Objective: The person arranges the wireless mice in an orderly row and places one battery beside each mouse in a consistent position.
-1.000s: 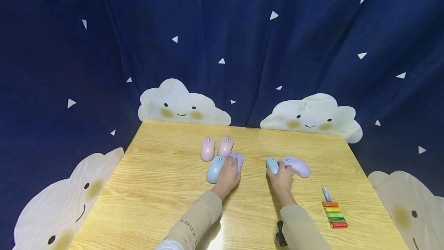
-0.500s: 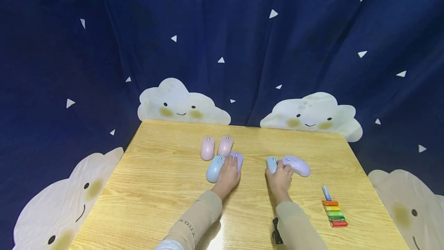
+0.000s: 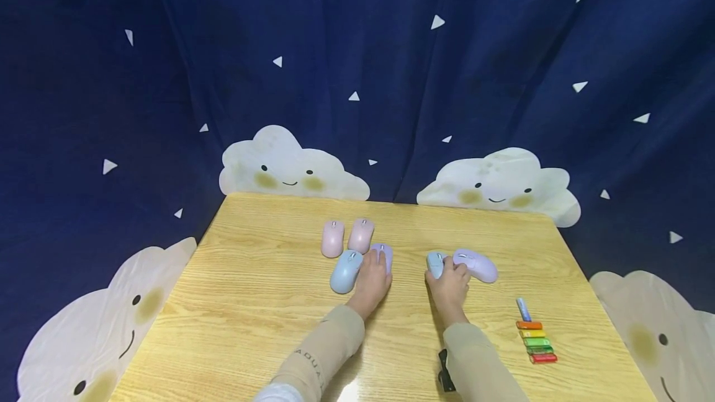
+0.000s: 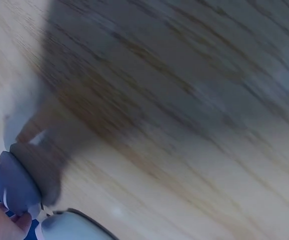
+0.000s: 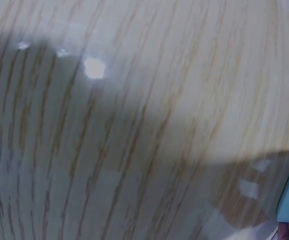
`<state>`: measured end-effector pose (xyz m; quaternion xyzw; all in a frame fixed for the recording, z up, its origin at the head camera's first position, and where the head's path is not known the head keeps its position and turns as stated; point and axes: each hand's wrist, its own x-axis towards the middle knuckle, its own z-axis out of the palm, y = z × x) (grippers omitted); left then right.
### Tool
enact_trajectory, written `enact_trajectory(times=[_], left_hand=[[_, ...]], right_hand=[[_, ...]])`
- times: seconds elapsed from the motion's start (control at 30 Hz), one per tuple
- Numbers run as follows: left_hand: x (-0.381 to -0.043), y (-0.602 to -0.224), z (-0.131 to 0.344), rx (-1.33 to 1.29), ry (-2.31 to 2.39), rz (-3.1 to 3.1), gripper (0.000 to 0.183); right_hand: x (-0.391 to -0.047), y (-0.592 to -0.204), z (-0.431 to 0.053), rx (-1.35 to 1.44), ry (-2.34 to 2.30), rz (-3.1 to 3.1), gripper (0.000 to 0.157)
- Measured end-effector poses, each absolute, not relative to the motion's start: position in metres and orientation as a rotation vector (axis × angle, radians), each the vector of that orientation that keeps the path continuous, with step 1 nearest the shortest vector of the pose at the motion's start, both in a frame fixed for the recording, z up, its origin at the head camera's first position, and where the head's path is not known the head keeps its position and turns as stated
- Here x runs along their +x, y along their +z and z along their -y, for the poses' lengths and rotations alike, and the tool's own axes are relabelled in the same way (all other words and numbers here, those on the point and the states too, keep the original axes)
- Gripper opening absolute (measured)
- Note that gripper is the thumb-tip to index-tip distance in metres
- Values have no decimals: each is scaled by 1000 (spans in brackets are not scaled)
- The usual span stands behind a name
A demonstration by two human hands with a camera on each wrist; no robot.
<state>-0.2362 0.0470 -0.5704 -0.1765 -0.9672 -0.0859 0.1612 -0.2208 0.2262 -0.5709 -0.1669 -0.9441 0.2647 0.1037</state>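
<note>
Pale wood forms the surface (image 3: 251, 290), and we see its widest bare stretch between the left sleeve (image 3: 329, 340) and the left edge; a narrower strip separates the two hands. The left hand (image 3: 372, 283) grips the left purple mouse (image 3: 388, 258), thumb and fingers along its sides, while the right hand (image 3: 449, 289) holds the right blue mouse (image 3: 434, 263), just beside the right purple mouse (image 3: 476, 265). Compared with half a second ago, we find the left hand and its mouse slightly farther right, away from the left blue mouse (image 3: 346, 272); the right hand looks unmoved. We count six mice: two blue, two purple and two pink mice (image 3: 332, 239) nearest the far edge. Six batteries (image 3: 537, 342), each a different colour, lie near the right edge.
</note>
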Motion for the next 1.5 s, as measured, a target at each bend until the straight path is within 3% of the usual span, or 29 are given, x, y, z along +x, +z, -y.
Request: enact_trajectory(times=[0.87, 1.17, 1.5], left_hand=[[-235, -569, -61, -440, -262, 2856, 59], [-241, -566, -41, -491, -470, 2841, 47], [-250, -569, 0, -429, -381, 2891, 52]], right_hand=[[-222, -571, -227, -504, 771, 2819, 56], [-223, -573, -228, -502, 752, 2807, 57], [-223, -574, -228, -485, 736, 2810, 57]])
